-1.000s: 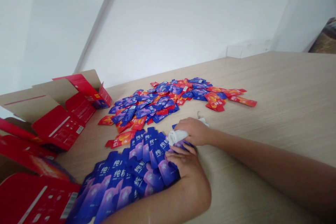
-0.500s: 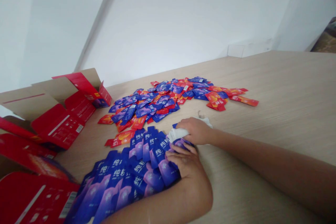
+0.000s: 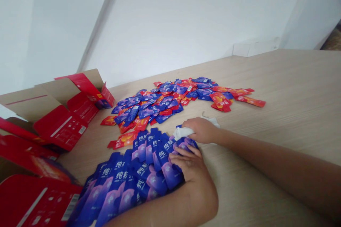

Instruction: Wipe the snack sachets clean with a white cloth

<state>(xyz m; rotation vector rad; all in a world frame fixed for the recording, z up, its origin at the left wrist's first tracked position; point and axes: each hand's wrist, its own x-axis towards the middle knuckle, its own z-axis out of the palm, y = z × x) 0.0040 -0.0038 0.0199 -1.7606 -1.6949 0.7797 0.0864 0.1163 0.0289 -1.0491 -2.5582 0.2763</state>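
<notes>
My left hand (image 3: 189, 165) lies with spread fingers on the right end of a long overlapping row of blue sachets (image 3: 133, 177) on the wooden table (image 3: 279, 88). My right hand (image 3: 201, 129) is closed around a crumpled white cloth (image 3: 181, 132) just behind that row, and the cloth's tail shows past the hand. Farther back lies a loose heap of mixed red and blue sachets (image 3: 170, 101).
Opened red cardboard cartons (image 3: 61, 113) lie flat at the left edge, with another red carton (image 3: 34, 202) at the bottom left corner. A white wall rises behind the table, and a small white box (image 3: 253, 48) sits against it at the back right.
My right hand with the cloth has slid slightly right and back. My left hand stays on the blue row. The view has shifted a little.
</notes>
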